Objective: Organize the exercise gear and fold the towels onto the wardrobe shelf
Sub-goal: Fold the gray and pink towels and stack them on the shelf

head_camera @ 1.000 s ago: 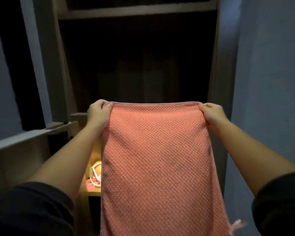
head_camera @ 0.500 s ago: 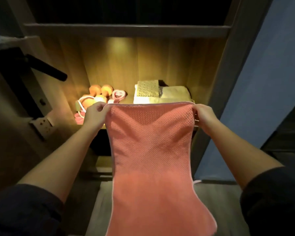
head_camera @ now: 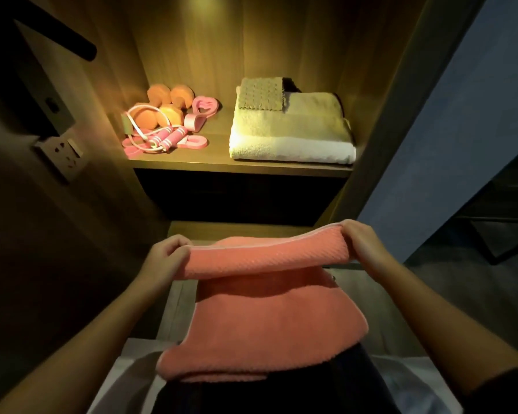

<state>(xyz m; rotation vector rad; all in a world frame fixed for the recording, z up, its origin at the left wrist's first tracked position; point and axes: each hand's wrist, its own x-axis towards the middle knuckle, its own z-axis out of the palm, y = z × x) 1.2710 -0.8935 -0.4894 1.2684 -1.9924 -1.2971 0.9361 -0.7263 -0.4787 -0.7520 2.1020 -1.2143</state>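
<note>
A salmon-pink waffle towel [head_camera: 266, 318] lies draped over my lap, its top edge lifted and folded toward me. My left hand [head_camera: 166, 252] pinches the left top corner and my right hand [head_camera: 361, 237] pinches the right one. On the lit wardrobe shelf [head_camera: 222, 165] a folded white towel [head_camera: 290, 138] lies at the right with a small beige waffle cloth [head_camera: 260, 94] on top. At the shelf's left sit orange dumbbells [head_camera: 162, 109], a pink skipping rope [head_camera: 165, 138] and pink foam grips [head_camera: 204, 106].
A wall socket [head_camera: 62, 153] juts out at the left, below a dark bar handle [head_camera: 60, 40]. The wardrobe's right side panel [head_camera: 401, 100] stands next to a blue wall [head_camera: 461, 130]. A dark lower compartment [head_camera: 237, 198] sits under the shelf.
The towel hung stretched upright in front of the wardrobe; both hands have lowered it onto my lap and folded the top edge over. The view has tilted down onto the shelf.
</note>
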